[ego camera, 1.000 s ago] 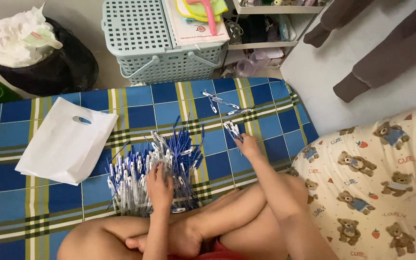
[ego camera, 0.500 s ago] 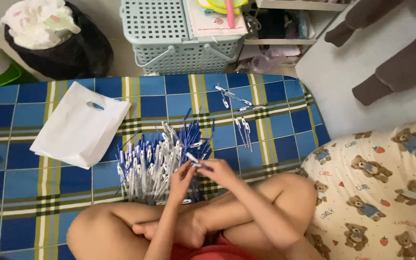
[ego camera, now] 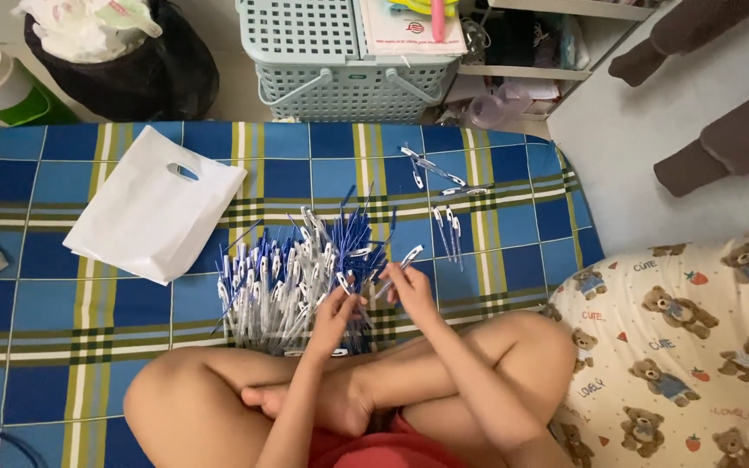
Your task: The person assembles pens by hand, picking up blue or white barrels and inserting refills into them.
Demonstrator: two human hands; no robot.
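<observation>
- My left hand rests at the near edge of the pile of pens, fingers curled into it; I cannot tell whether it grips one.
- My right hand is closed on a single pen with a white barrel, its tip pointing up and away from me; my fingers hide its lower end.
- The two hands sit close together, just beside the pile's right side.
- The pens in the heap overlap so much that single ones are hard to pick out.
- A few finished pens lie apart, to the right of the pile.
- My crossed legs cover the near strip of the blue checked mat.
- A white plastic bag lies flat on the mat, left of the pile.
- Beyond the mat stand a pale green basket, cut off at the top, and a black bin bag.
- A bear-print cushion runs off the right edge.
</observation>
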